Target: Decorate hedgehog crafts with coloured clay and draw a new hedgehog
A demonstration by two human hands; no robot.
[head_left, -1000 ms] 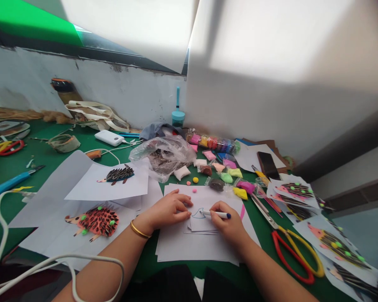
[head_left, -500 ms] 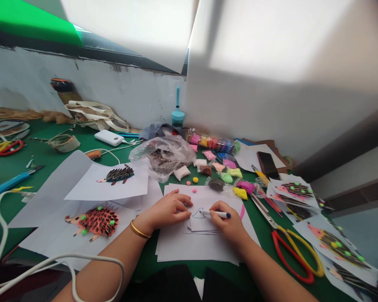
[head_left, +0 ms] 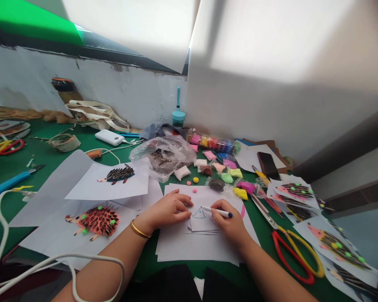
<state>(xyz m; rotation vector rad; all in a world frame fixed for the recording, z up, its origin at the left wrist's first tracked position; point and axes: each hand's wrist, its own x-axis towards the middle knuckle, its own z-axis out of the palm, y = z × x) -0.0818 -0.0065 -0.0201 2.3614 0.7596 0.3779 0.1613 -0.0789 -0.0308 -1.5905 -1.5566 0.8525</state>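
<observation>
My right hand [head_left: 226, 222] grips a white marker [head_left: 216, 212] with a dark blue end cap, its tip at the upper edge of a small blue outline drawing [head_left: 198, 214]. The outline looks like a pointed-nosed head with a small eye. It sits on a small sheet of white paper [head_left: 204, 226], stacked with others on larger white sheets [head_left: 192, 249]. My left hand [head_left: 175, 208], a gold bangle on its wrist, lies flat with fingers spread at the paper's left side. Small pink and yellow clay balls [head_left: 195, 180] rest just beyond the sheets.
Red-and-yellow scissors [head_left: 297, 251] lie right of the paper. Beyond it are packets of coloured clay [head_left: 227, 177] and a plastic bag of seeds [head_left: 164, 157]. Hedgehog pictures [head_left: 96, 222] lie left, more hedgehog pictures [head_left: 340, 247] right. A white cable [head_left: 94, 258] loops over my left forearm.
The marker tip has moved up slightly from inside the outline to its upper edge. A small eye now shows in the drawing. My left hand stays in place.
</observation>
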